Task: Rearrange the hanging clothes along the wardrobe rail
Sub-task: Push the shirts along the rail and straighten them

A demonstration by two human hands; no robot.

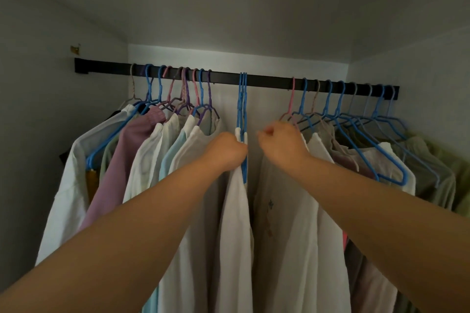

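1. Clothes hang along the black rail (267,80) in two bunches, one at the left end and one at the right, with a gap in the middle.
2. In that gap a white shirt (235,211) hangs alone, edge-on, on blue hangers (242,109) whose hooks sit on the rail about midway along.
3. The left hand (225,151) is up at the shirt's shoulder, fingers curled round the hanger and the cloth there: a firm grip.
4. The right hand (281,140) is raised just right of that shirt, clenched into a fist; it looks to be at the collar of the nearest garment of the right bunch, but whether it holds anything I cannot tell.
5. Left bunch: white shirts, a mauve top (122,160), a pale blue piece, on blue, pink and purple hangers packed close together.
6. Right bunch: a big white shirt (292,223) at the front, then beige and olive garments behind it on blue and pink hangers.
7. Both forearms reach up from the bottom corners.
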